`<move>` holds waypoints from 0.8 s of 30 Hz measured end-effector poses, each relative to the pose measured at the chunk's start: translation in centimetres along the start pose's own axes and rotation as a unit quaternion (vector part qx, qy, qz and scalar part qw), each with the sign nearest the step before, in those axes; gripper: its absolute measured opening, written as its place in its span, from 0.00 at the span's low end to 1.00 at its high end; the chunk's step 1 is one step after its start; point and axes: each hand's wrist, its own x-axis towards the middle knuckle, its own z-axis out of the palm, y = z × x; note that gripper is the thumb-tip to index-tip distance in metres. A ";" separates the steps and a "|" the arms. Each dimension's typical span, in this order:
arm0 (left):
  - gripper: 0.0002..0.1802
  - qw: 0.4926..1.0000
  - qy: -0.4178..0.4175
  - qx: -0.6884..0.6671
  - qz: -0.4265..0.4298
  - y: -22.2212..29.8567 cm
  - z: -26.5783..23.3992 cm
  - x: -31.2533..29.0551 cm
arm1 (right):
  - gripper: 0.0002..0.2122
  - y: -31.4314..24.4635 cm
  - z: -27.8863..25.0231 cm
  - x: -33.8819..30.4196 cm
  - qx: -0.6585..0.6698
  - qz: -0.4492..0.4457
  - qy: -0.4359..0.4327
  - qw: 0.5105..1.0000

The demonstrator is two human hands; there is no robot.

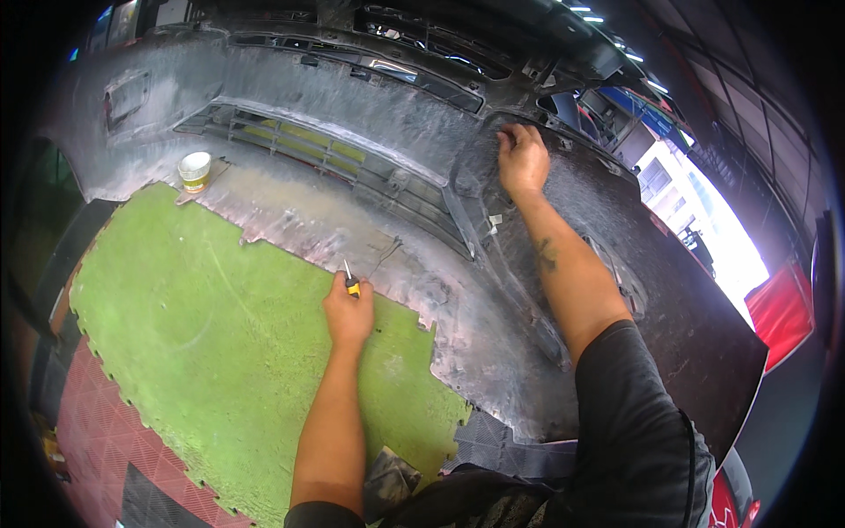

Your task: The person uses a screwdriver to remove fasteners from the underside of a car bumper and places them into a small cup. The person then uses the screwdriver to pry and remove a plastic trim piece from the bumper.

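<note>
In my left hand [349, 310], closed round its handle, is a small screwdriver [353, 286] with a black and yellow grip. Its thin metal shaft points up and away, over the near edge of a large dusty grey bumper [378, 238]. My right hand [525, 158] is farther off to the right, at the bumper's dark upper part. Its fingers are curled together against or just over that surface; anything between them is hidden. A slatted grille opening [308, 151] runs across the bumper, left of my right hand.
A white and yellow cup [194, 172] stands on the bumper at far left. Below it lies a green mat [202, 299] with jagged edges, over red floor tiles [106, 422]. A dark scrap [390, 480] lies near me. A red panel [783, 308] stands at right.
</note>
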 end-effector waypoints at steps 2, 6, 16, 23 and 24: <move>0.14 1.000 -0.002 -0.005 -0.001 -0.1 0.0 -0.1 | 0.08 0.6 0.3 0.1 -0.028 0.001 0.000 1.000; 0.14 1.000 -0.007 -0.012 -0.008 -0.1 0.0 -0.2 | 0.08 1.0 0.6 0.3 -0.040 0.007 -0.002 0.999; 0.16 1.000 -0.002 -0.014 -0.006 -0.3 0.0 -0.1 | 0.08 0.3 1.0 0.3 -0.050 0.009 0.010 0.999; 0.16 0.999 -0.011 -0.024 -0.028 0.2 -0.4 -0.2 | 0.07 0.0 1.1 0.2 -0.079 -0.018 0.009 0.997; 0.16 0.999 -0.012 -0.028 -0.029 0.1 -0.3 -0.1 | 0.07 0.2 1.1 0.2 -0.082 -0.020 0.011 0.996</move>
